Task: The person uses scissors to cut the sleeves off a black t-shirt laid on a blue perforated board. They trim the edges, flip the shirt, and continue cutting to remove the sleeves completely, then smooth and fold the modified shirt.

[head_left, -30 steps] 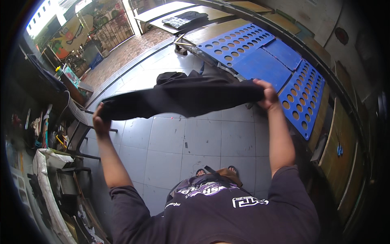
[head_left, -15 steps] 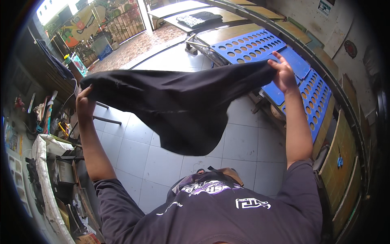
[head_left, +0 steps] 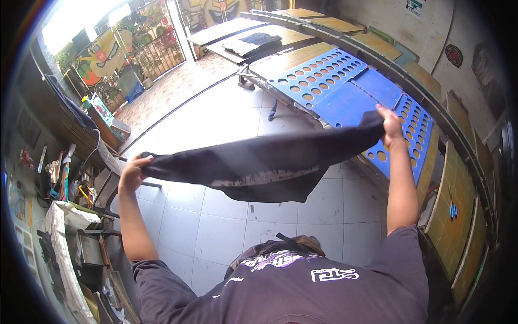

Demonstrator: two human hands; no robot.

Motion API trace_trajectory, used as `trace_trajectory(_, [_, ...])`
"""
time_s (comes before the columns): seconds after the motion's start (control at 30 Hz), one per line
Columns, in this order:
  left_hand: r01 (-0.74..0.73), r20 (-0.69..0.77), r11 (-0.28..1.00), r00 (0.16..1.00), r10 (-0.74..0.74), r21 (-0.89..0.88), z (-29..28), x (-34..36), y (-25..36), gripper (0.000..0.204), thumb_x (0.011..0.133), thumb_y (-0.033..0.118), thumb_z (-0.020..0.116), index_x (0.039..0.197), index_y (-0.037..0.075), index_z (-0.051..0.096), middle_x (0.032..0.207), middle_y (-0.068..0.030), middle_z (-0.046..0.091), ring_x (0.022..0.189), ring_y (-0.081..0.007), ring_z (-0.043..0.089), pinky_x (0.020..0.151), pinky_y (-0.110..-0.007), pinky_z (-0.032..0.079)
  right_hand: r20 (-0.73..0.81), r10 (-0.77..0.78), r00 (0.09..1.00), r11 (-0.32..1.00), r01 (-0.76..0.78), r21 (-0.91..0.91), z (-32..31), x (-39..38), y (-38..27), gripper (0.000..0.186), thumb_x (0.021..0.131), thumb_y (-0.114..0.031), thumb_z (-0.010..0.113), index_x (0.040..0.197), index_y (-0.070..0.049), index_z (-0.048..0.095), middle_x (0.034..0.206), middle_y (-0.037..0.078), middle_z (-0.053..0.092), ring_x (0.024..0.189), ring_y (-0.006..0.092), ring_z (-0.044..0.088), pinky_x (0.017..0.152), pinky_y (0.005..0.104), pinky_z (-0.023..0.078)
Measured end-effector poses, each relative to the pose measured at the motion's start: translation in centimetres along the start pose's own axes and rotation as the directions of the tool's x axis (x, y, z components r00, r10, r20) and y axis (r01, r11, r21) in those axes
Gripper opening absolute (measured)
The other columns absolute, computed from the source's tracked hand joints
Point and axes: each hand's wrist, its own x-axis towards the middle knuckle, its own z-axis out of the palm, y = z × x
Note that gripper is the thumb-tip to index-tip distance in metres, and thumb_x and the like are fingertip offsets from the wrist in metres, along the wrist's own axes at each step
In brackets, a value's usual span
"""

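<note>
A blue perforated folding board [head_left: 345, 86] lies on a long wooden table [head_left: 458, 178], just beyond the right hand. Farther past it, a folded dark garment [head_left: 253, 43] rests on another table [head_left: 216, 32]. Grey floor tiles [head_left: 216, 227] spread beneath both hands. Left of the left hand stands a cluttered shelf [head_left: 59, 178] beside a chair [head_left: 105, 178].

Black garment [head_left: 270, 162]: soft matt cloth, limp, with a faded whitish print band across it. Blue folding board [head_left: 350, 92]: smooth rigid plastic, perforated with round holes, slight sheen. Floor [head_left: 216, 227]: pale glazed tiles, smooth; long table [head_left: 324, 51] top looks like yellowish wood.
</note>
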Motion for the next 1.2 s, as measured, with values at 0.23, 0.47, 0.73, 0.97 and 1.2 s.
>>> trace_trajectory(0.23, [-0.369,0.164,0.906,0.9,0.404,-0.204,-0.3,3.2,-2.7,0.026,0.094,0.014,0.051,0.114,-0.002,0.052,0.096,-0.0104,0.063,0.086,-0.0175,0.062,0.078,-0.03,0.05,0.055,0.477,0.877,0.149,-0.019,-0.989,-1.7,-3.7,2.8,0.024,0.076,-0.013,0.07,0.088,0.006,0.062,0.082,0.007,0.065,0.081,0.0154,0.06,0.073,0.0299,0.047])
trace_trajectory(0.47, [-0.287,0.206,0.927,0.918,0.338,-0.24,-0.3,1.6,0.8,0.012,0.084,0.0,0.059,0.095,0.005,0.059,0.086,-0.0067,0.064,0.074,-0.0156,0.063,0.068,-0.027,0.051,0.21,0.152,0.966,0.982,-0.172,0.082,-6.7,-4.7,4.2,0.022,0.089,-0.016,0.054,0.098,0.003,0.06,0.092,0.013,0.065,0.084,0.0216,0.064,0.077,0.0323,0.051])
trace_trajectory(0.73, [-0.327,-0.013,0.912,0.943,0.334,-0.247,-0.2,3.0,1.5,0.018,0.088,0.005,0.058,0.106,0.002,0.055,0.088,-0.0075,0.062,0.076,-0.0169,0.063,0.072,-0.028,0.052,0.232,-0.189,0.954,0.951,0.119,0.285,-7.4,-6.5,1.3,0.025,0.091,-0.02,0.053,0.101,0.002,0.061,0.098,0.011,0.065,0.092,0.0216,0.062,0.085,0.0311,0.045])
trace_trajectory(0.97, [-0.721,0.048,0.436,0.543,0.839,0.539,-0.3,2.8,2.0,0.038,0.092,-0.001,0.045,0.131,0.001,0.042,0.116,-0.0149,0.055,0.099,-0.0199,0.06,0.088,-0.031,0.049,0.348,-0.324,0.88,0.885,0.152,0.439,-5.1,-8.8,1.5,0.045,0.093,-0.033,0.05,0.122,0.001,0.051,0.121,0.012,0.057,0.116,0.0252,0.051,0.101,0.0379,0.034])
trace_trajectory(1.2, [-0.623,-0.045,0.725,0.766,0.641,-0.292,0.8,1.6,4.7,0.059,0.087,-0.01,0.041,0.141,0.004,0.024,0.109,-0.0167,0.059,0.1,-0.0236,0.06,0.094,-0.035,0.046,0.384,-0.489,0.783,0.861,0.361,0.359,-3.2,-8.5,1.4,0.049,0.088,-0.01,0.055,0.135,-0.009,0.039,0.132,0.01,0.047,0.121,0.0228,0.045,0.104,0.0385,0.033])
